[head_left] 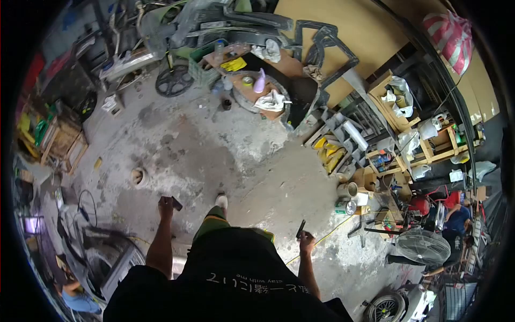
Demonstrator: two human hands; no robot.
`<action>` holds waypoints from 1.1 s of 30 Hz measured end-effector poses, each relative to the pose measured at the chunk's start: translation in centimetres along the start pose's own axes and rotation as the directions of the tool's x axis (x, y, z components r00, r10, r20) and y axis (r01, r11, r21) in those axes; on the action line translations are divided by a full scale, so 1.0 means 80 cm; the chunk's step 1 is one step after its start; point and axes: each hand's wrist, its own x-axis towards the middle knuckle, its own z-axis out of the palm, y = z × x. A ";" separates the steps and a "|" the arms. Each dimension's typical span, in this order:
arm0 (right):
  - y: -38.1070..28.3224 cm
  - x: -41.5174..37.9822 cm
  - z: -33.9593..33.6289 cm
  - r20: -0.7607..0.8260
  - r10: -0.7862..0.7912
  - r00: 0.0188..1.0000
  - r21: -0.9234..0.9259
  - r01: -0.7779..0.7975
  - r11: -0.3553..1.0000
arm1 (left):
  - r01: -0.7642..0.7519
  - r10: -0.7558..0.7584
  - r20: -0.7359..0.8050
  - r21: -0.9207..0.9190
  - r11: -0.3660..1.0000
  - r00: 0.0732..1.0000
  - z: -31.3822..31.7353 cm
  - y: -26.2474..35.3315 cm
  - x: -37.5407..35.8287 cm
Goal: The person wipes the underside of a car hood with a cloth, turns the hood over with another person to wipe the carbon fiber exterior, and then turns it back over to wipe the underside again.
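My left hand (166, 208) is closed around a small dark block (176, 204), which juts out to the right of the fingers. On the other side of my body, my right hand (307, 242) grips a slim black object (301, 229) that points up and away from me. Both things are too small in the view to name more exactly. The hands are wide apart, held over the grey concrete floor (204, 155), and neither touches anything else. One white shoe (221, 201) shows ahead of my dark shirt.
Ahead stands a cluttered table (236, 96) with a purple bottle (259, 82) and rags. A bucket (138, 177) is on the floor at left. Wooden shelving (429, 153), cans (346, 206) and a fan (422, 246) line the right. Other people (456, 217) are at the far right and lower left.
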 end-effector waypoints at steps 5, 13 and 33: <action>-0.037 0.036 0.032 -0.024 0.210 0.977 0.189 -0.202 0.961 | -0.120 0.104 0.196 0.070 0.990 0.975 0.100 0.175 0.147; -0.133 0.182 0.104 0.059 0.284 0.957 0.245 -0.289 0.925 | -0.223 0.202 0.279 0.046 0.974 0.939 0.358 0.285 0.318; -0.262 0.797 0.254 0.329 0.236 0.914 0.072 -0.274 0.959 | -0.228 -0.016 0.592 0.335 0.914 0.806 0.622 0.435 0.389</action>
